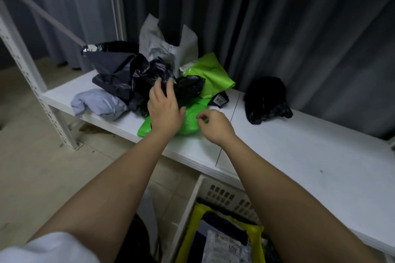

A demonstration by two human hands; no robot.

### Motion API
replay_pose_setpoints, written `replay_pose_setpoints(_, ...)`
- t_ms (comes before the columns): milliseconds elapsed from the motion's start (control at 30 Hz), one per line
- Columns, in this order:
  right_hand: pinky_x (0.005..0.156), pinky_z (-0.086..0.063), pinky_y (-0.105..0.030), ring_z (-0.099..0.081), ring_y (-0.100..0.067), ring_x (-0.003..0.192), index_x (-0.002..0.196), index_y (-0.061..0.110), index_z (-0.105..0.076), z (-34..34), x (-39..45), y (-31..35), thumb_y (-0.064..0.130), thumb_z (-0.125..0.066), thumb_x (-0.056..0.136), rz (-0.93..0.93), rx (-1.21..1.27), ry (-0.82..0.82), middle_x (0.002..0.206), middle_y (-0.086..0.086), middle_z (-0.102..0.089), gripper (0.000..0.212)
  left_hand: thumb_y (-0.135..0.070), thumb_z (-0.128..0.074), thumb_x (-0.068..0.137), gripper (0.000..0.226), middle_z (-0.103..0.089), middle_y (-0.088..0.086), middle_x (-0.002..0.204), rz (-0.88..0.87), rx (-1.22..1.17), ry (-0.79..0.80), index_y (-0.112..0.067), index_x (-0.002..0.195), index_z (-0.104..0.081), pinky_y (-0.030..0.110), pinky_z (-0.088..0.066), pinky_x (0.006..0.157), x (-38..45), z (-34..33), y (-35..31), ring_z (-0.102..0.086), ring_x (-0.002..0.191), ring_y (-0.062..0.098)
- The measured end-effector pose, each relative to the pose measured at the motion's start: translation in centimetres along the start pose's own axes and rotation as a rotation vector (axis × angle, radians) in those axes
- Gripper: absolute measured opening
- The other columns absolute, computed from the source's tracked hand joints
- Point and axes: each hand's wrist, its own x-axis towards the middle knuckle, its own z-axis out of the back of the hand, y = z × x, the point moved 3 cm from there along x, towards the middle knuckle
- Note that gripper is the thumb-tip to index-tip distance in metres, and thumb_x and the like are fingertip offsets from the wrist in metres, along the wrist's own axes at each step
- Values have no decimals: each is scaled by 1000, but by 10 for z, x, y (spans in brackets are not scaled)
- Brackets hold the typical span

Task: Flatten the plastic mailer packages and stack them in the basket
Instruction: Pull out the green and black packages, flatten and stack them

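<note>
The person is standing over the white shelf (pixel 299 145) and picking the next mailer out of the heap, so this looks like the choosing step, before any flattening. The left hand (pixel 163 109) is reaching forward with its fingers spread and nearly straight, the fingertips (pixel 170 83) touching the crumpled black mailer (pixel 188 87); nothing is clasped in it. Just beside it, the right hand (pixel 215 125) is hovering with its fingers curled, thumb and forefinger meeting as if pinching, though I cannot tell whether they are catching the plastic. Under both hands the bright green mailer (pixel 188 121) is lying on the shelf. Beyond the fingertips the other bags are piling up; below the wrists the basket (pixel 213 194) is already holding flat mailers. Next, I judge, one bag needs closing on, lifting clear of its neighbours and pressing flat on bare shelf.
</note>
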Motion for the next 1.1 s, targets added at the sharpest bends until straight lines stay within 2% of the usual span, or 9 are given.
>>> replay_pose_setpoints(133,84,-51,-37,-61,-24,97,115,16,-66,3,14,-3,23,-54,93,3,-32,11,116,-8,-63,26,-38,-67,85,92,-19,18,149,74,82,118,-19,153,-8,43,-46,89,16,-8,2,-32,125,37)
replay_pose_setpoints(200,87,-49,-36,-60,-24,101,115,16,-66,5,18,-6,23,-54,93,0,-35,17,121,-9,-61,27,-35,-66,87,80,-27,18,139,102,122,154,-17,150,-19,41,-47,83,20,-8,2,-36,118,37)
replay_pose_setpoints(333,88,-49,-35,-59,-23,105,116,16,-65,14,17,-10,24,-54,94,-21,-19,18,128,-6,-58,27,-15,-51,96,26,-36,19,126,71,48,150,-6,120,-49,41,-38,68,24,-8,0,-44,109,40)
replay_pose_setpoints(433,89,-49,-36,-59,-22,104,116,17,-65,24,11,-13,24,-54,94,-43,26,-12,127,-5,-58,26,-11,-45,98,21,-41,20,121,5,-52,79,-3,116,-51,43,-36,63,26,6,-5,-50,99,42)
replay_pose_setpoints(633,87,-41,-23,-57,-17,113,120,12,-65,47,-13,-7,22,-55,95,-70,201,-74,124,-2,-62,28,-13,-43,99,18,-42,22,119,-56,-201,-91,1,109,-49,43,-36,60,29,55,-29,-53,85,43)
replay_pose_setpoints(800,87,-38,-21,-54,-17,116,131,14,-54,74,-33,4,22,-60,93,-107,432,-167,124,-4,-58,39,-15,-45,98,20,-44,19,119,-163,-307,-154,-2,112,-52,39,-36,64,20,93,-65,-54,89,41)
replay_pose_setpoints(900,89,-40,-25,-52,-16,109,140,18,-41,93,-52,4,27,-60,93,-155,547,-199,117,0,-51,51,-15,-45,99,20,-44,16,120,-237,-384,-136,-2,112,-52,39,-40,67,4,106,-91,-55,88,37)
replay_pose_setpoints(1000,100,-46,-39,-55,-21,112,146,20,-30,114,-72,-4,30,-61,92,-207,661,-237,124,-3,-52,63,-14,-47,97,17,-45,14,117,-308,-461,-111,-3,109,-53,43,-46,71,-17,113,-117,-56,86,35)
replay_pose_setpoints(1100,97,-50,-44,-58,-21,109,145,18,-30,135,-93,-17,32,-61,92,-251,820,-272,124,-6,-57,62,-10,-50,95,16,-46,15,115,-349,-554,-68,-2,108,-55,41,-45,81,-40,114,-141,-55,93,34)
